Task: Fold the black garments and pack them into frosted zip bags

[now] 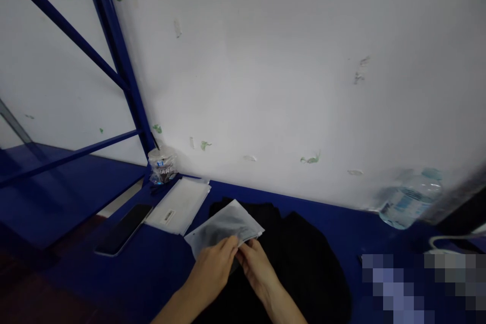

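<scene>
A translucent zip bag (pixel 224 223) is held tilted above a black cloth (pixel 304 253) on the blue table. My left hand (pixel 214 263) pinches the bag along its near edge, thumb and fingers pressed together. Right beside it, my right hand (pixel 258 266) grips the same edge near the slider corner, its fingers curled underneath. Something dark shows faintly through the bag, but I cannot make out what it is. The fingertips of both hands nearly touch, and they partly hide the edge.
Left of the bag lie a stack of flat zip bags (pixel 178 205) with a barcode label and a dark phone (pixel 124 229). A plastic-wrapped cup (pixel 162 166) stands by the blue frame (pixel 127 81). A water bottle (pixel 412 200) leans near the white wall (pixel 273 86) at right.
</scene>
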Motion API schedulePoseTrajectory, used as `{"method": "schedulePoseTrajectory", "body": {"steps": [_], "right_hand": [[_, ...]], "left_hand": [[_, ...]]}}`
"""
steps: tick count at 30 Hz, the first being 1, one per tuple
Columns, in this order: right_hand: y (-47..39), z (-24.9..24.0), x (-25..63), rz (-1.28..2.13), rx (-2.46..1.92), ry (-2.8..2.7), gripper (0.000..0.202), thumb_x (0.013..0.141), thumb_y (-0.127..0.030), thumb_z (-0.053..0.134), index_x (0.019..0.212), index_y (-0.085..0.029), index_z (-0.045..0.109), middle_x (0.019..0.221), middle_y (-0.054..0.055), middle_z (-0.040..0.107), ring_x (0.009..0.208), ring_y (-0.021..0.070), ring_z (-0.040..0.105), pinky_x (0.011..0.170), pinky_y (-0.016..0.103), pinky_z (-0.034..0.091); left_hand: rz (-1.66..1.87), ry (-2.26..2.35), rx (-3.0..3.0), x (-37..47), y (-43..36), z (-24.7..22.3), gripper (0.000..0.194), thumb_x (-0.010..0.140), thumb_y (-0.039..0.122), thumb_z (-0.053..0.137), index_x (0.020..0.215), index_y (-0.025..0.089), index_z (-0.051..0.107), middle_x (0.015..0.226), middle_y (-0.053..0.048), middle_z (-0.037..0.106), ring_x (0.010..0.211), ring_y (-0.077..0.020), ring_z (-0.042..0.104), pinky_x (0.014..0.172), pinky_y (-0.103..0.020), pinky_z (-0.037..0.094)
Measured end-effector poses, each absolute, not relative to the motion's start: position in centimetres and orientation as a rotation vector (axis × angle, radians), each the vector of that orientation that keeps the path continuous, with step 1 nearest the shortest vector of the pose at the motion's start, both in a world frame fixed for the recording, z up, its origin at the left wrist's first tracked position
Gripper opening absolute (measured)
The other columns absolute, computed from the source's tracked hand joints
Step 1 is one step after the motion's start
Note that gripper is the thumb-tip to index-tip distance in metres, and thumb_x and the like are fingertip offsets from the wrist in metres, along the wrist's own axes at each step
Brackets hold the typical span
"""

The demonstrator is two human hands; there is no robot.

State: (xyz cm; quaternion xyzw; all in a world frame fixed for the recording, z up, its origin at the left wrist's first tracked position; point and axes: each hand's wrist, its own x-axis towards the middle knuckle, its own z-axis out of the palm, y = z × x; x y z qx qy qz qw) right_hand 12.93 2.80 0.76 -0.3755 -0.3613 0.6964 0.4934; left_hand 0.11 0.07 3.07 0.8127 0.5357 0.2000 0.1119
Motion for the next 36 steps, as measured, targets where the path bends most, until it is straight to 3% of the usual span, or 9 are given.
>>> {"method": "schedulePoseTrajectory", "body": {"steps": [5,9,14,21,23,25,27,31,36], "right_hand": [[1.9,0.4,14.9,1.631,-1.19,-1.186,0.037,0.067,-0.048,0.068,0.077,-0.013,0.063,0.063,0.003,0.065,0.056,0.0181,0.067,0.054,0.028,0.053],[2.3,0.7,16.2,1.597,-1.23,-1.258,0.03,0.073,-0.042,0.062,0.076,-0.012,0.065,0.067,0.004,0.067,0.059,0.0164,0.068,0.054,0.025,0.054],[4.9,1.2,19.0,1.277,-1.425,-1.19,0.023,0.074,-0.037,0.06,0.073,-0.014,0.063,0.059,0.0,0.063,0.046,0.0141,0.064,0.039,0.021,0.049],[6.0,0.4,19.5,1.433,-1.404,-1.195,0.029,0.071,-0.041,0.064,0.065,-0.013,0.061,0.052,0.0,0.06,0.039,0.0129,0.061,0.035,0.019,0.046],[6.0,0.0,19.3,1.451,-1.404,-1.189,0.029,0.071,-0.041,0.065,0.066,-0.013,0.061,0.052,-0.001,0.06,0.039,0.0119,0.06,0.036,0.018,0.047],[6.1,-0.3,19.2,1.465,-1.409,-1.182,0.029,0.07,-0.042,0.066,0.067,-0.013,0.06,0.052,-0.001,0.06,0.04,0.0118,0.061,0.036,0.018,0.048],[6.3,-0.6,19.3,1.467,-1.411,-1.179,0.029,0.07,-0.042,0.066,0.068,-0.014,0.059,0.051,-0.002,0.059,0.04,0.0116,0.061,0.037,0.018,0.048],[6.3,-0.8,19.3,1.457,-1.412,-1.191,0.029,0.071,-0.043,0.064,0.068,-0.015,0.057,0.047,-0.004,0.057,0.035,0.0101,0.057,0.031,0.016,0.042],[5.8,-0.8,18.4,1.506,-1.402,-1.182,0.025,0.072,-0.039,0.06,0.065,-0.017,0.051,0.043,-0.006,0.055,0.028,0.0082,0.05,0.026,0.015,0.034]], "left_hand": [[0.588,1.574,2.297,0.0,-0.1,2.3,0.021,0.094,0.017,0.028,0.09,0.023,0.047,0.084,-0.003,0.065,0.072,-0.0186,0.064,0.061,-0.027,0.042],[0.452,1.502,2.326,0.1,-0.5,1.5,0.014,0.093,0.021,0.036,0.089,0.022,0.05,0.087,-0.002,0.066,0.073,-0.0184,0.064,0.059,-0.026,0.04],[0.334,1.451,2.309,-0.3,-0.9,2.1,0.016,0.091,0.026,0.043,0.081,0.021,0.054,0.079,-0.001,0.066,0.068,-0.0177,0.063,0.057,-0.025,0.036],[0.165,1.018,2.175,-1.4,3.6,5.5,0.022,0.089,0.025,0.042,0.081,0.02,0.062,0.062,0.004,0.065,0.047,-0.0117,0.057,0.047,-0.021,0.038],[0.377,1.051,2.231,-0.2,6.0,5.9,0.025,0.091,0.021,0.038,0.088,0.02,0.063,0.072,0.002,0.068,0.054,-0.0122,0.06,0.054,-0.023,0.044],[0.597,1.136,2.291,1.4,8.2,5.5,0.024,0.091,0.018,0.039,0.103,0.02,0.06,0.099,-0.004,0.067,0.087,-0.017,0.061,0.077,-0.029,0.046],[0.647,1.121,2.333,2.9,9.8,4.5,0.02,0.088,0.019,0.048,0.102,0.022,0.061,0.107,-0.004,0.064,0.105,-0.02,0.053,0.091,-0.034,0.039],[0.673,1.077,2.38,4.1,10.8,2.2,0.014,0.086,0.023,0.055,0.077,0.021,0.065,0.08,-0.001,0.063,0.095,-0.0202,0.053,0.09,-0.035,0.04],[0.798,1.078,2.389,3.6,10.3,1.6,0.017,0.089,0.022,0.052,0.075,0.021,0.062,0.078,0.002,0.062,0.091,-0.0162,0.054,0.106,-0.042,0.025]]}}
